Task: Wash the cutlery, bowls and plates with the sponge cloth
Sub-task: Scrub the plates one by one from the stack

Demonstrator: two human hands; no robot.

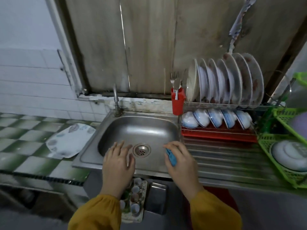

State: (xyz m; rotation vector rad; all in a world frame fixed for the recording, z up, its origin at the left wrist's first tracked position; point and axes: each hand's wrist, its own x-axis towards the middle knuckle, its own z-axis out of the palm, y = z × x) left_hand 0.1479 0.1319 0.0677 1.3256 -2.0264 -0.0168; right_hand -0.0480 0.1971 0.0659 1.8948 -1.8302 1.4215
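My right hand (180, 161) grips a blue sponge cloth (171, 156) over the right side of the steel sink (141, 128). My left hand (117, 161) hovers over the basin left of the drain (141, 150), fingers spread and holding nothing. A white patterned plate (69, 142) lies on the counter left of the sink. Several plates (229, 80) stand on the rack's upper tier, and several bowls (216, 119) lean on the lower tier. Forks and spoons (176, 83) stick up from a red cup (177, 103) on the rack.
A tap (116, 98) rises behind the basin. The ribbed drainboard (224, 156) runs right to green baskets (282, 163) holding a white bowl (290, 156). The green checked tile counter (25, 146) spreads left. An egg tray (134, 200) sits below the sink's front edge.
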